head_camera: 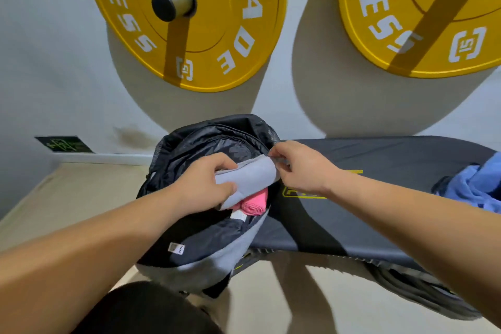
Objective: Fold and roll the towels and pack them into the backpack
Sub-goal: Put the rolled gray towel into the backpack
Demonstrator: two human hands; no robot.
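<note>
A black and grey backpack [206, 247] stands open at the left end of a dark bench. My left hand [208, 184] grips a rolled light grey towel [252, 179] and holds it in the bag's mouth. Under that roll lies a rolled pink towel [254, 205], partly hidden inside the bag. My right hand [298, 168] pinches the backpack's opening edge at the right side and holds it apart. A crumpled blue towel [474, 190] lies on the bench at the far right, partly cut off by the frame.
The dark padded bench [379, 214] runs from the backpack to the right. Two yellow weight plates [206, 22] hang on the white wall behind, the second yellow plate [423, 16] at the upper right. Beige floor [67, 198] lies to the left and below.
</note>
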